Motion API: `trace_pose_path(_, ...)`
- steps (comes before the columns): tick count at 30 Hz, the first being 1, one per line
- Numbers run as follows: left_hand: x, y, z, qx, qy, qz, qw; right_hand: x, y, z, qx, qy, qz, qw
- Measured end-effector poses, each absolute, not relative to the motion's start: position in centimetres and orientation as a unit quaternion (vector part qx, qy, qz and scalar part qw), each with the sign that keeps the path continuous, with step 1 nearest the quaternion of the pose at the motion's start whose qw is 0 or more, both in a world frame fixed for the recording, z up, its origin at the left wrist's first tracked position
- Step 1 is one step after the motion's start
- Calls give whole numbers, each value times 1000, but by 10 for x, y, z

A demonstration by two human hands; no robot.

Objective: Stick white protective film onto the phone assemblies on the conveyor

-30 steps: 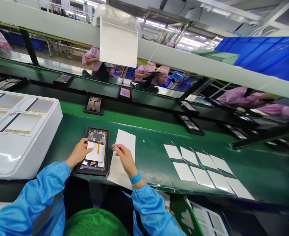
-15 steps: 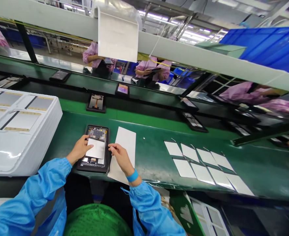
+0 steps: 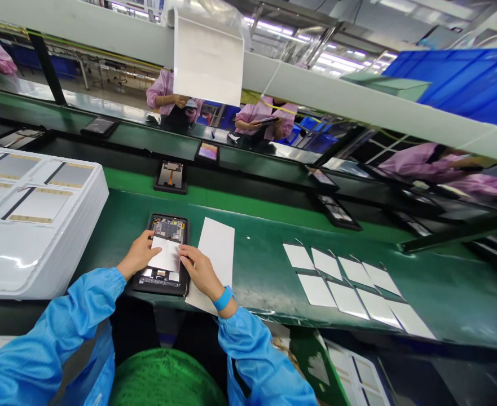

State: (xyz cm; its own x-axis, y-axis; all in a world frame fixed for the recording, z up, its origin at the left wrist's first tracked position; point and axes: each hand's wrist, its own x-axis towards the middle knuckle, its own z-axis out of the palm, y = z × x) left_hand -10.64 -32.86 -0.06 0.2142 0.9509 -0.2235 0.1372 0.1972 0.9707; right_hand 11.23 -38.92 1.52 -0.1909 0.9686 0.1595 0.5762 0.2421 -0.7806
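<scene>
An opened tablet [image 3: 163,286] in a black frame lies in front of me, with its circuit board showing at the top. Over its middle is a flat silver-white battery [image 3: 163,260]. My left hand [image 3: 140,255] grips the battery's left side, thumb on top and fingers at the upper edge. The fingertips of my right hand [image 3: 201,270] are pinched together at the battery's right edge; exactly what lies between them is partly hidden. Beside the tablet, partly under my right wrist, lies a white sheet [image 3: 220,242].
Several batteries [image 3: 322,290] with short leads lie in two rows to the right. A stack of white plastic trays [image 3: 91,197] holding batteries stands at the left. Beyond the worktop, tablets [image 3: 171,176] sit along the green line [image 3: 231,197]. Co-workers in pink sleeves [image 3: 163,93] work across it.
My right hand has moved left from beside the tablet onto the battery's right edge. My left hand keeps its hold. A co-worker's hands opposite have shifted slightly.
</scene>
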Motion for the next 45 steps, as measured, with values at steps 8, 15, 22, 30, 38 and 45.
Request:
trace_pose_path(8,-107,-325,-4,552,528,335,552,111,-389,15,-528,-759,260,278)
trace_pose_path(15,-110,-322,-4,671,564,291,382,107,-388,12,-526,-775,231,263)
trace_pose_path(22,-111,-321,5,711,563,256,335,104,-388,15,-533,-773,226,260)
trace_pose_path(30,-112,-322,9,719,550,248,345,102,-391,17,-534,-776,218,257)
trace_pose_path(38,-111,-327,13,755,543,208,303,101,-393,17,-541,-776,212,247)
trace_pose_path(45,-109,-327,15,765,555,168,279,102,-392,14,-543,-777,205,243)
